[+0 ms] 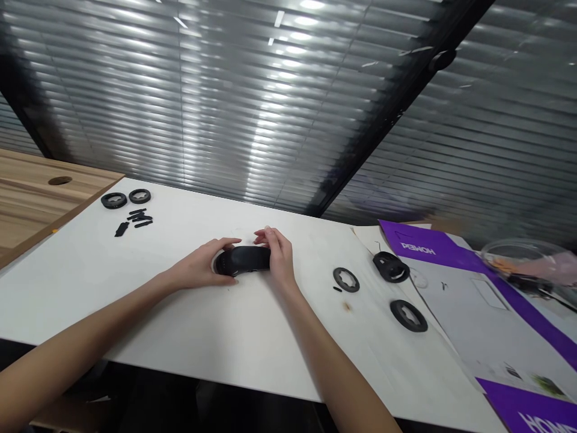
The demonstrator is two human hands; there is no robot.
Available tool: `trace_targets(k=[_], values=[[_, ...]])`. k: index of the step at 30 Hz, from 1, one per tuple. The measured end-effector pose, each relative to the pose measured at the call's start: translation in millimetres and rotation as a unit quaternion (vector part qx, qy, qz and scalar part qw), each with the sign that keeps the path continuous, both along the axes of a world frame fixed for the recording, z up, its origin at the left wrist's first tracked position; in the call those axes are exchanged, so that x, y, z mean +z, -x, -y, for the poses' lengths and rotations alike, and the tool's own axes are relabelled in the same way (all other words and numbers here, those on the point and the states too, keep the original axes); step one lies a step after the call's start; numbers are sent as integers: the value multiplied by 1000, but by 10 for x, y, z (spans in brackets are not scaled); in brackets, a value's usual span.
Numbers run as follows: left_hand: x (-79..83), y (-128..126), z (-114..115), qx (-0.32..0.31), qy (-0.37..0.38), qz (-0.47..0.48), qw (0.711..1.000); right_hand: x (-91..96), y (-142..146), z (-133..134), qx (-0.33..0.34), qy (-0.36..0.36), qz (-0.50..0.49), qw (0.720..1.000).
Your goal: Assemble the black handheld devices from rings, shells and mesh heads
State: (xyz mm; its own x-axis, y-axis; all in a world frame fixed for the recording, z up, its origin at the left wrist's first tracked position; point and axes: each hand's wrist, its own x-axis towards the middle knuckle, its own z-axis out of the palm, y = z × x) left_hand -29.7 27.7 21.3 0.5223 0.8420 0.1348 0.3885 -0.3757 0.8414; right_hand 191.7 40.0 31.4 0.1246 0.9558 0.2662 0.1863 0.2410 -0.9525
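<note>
A glossy black device with a curved casing [250,258] lies on the white table between my two hands. My left hand [205,264] is wrapped round its left end, with the thumb along the near edge and the fingers at the far side. At the right end my right hand [280,257] holds the casing from the side. Its fingertips bend over the far edge, and part of the grip is hidden behind the hand.
Right of my hands lie a flat black ring [346,279], a thicker black ring [409,316] and a black rounded part [390,267]. A purple and white box [455,294] lies beyond. Back left are two black rings [139,196] and several black strips [140,216].
</note>
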Motion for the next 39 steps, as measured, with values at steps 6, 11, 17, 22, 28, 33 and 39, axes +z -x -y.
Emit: trace_targets(k=[6, 11, 17, 22, 28, 33, 39], values=[[-43, 21, -6, 21, -19, -16, 999, 11, 18, 6, -49, 34, 16, 998], [-44, 38, -15, 49, -27, -43, 997, 5, -69, -31, -85, 83, 84, 989], [-3, 34, -46, 67, -33, -57, 996, -11, -127, -82, -71, 109, 71, 989], [0, 11, -59, 74, -28, -55, 995, -5, -111, -75, -54, 109, 47, 991], [-2, 5, -53, 74, -36, -55, 995, -66, -125, -102, -41, 99, 23, 994], [-23, 2, -53, 64, -56, -49, 995, -91, -65, -60, -8, 50, 4, 999], [-23, -7, -48, 66, -47, -46, 996, -54, -8, -13, -5, 33, -13, 999]])
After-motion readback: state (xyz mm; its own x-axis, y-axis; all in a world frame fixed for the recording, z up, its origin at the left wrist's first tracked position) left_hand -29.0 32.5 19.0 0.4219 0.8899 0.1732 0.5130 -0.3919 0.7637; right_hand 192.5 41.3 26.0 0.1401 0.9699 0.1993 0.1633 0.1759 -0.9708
